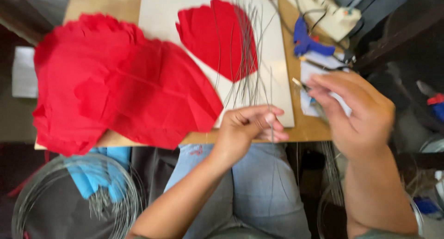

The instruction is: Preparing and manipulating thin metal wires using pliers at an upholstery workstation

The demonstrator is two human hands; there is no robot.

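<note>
Seen from above, a person sits at a small brown wooden table (303, 128), knees in blue jeans below its near edge. The left hand (247, 128) is at that edge, thumb and fingertips pinched on a single thin grey wire (271, 110), which stands nearly upright and passes through the pinch, its top above the fingers and its lower part running down past them. The right hand (358, 111) hovers just to the right, fingers loosely curled; something small and pale shows at the fingertips, but blur keeps me from telling whether it is gripped. A fan of more thin grey wires (245, 58) lies on a white rectangular board (282, 77) beyond the left hand, across a red paper petal (208, 35). A large crumpled red tissue sheet (115, 81) covers the table's left. A blue glue gun (307, 42) lies at far right.
</note>
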